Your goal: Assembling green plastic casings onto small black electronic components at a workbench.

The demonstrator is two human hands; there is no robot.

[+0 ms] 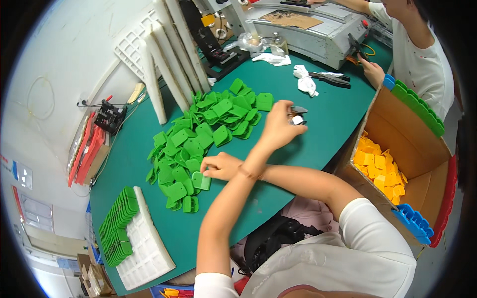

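My forearms cross, the left over the right. My left hand [281, 128] is at the upper right of the crossing, its thumb and fingers curled round a small silvery, dark and white object [298, 115] whose kind I cannot make out. At the near right edge of a heap of green plastic pieces [198, 129], my right hand [222, 166] pinches one flat green plastic piece [201, 181] with rounded corners. The heaped pieces are flat and tab-shaped, several with a small hole.
A white slotted tray [146, 243] holds rows of green pieces. More trays [171, 54] stand upright behind the heap. Pliers [332, 79] and crumpled white tissue [304, 80] lie farther back. At right, a cardboard box [362, 174] holds yellow pieces [380, 166]; a co-worker [422, 64] is beyond.
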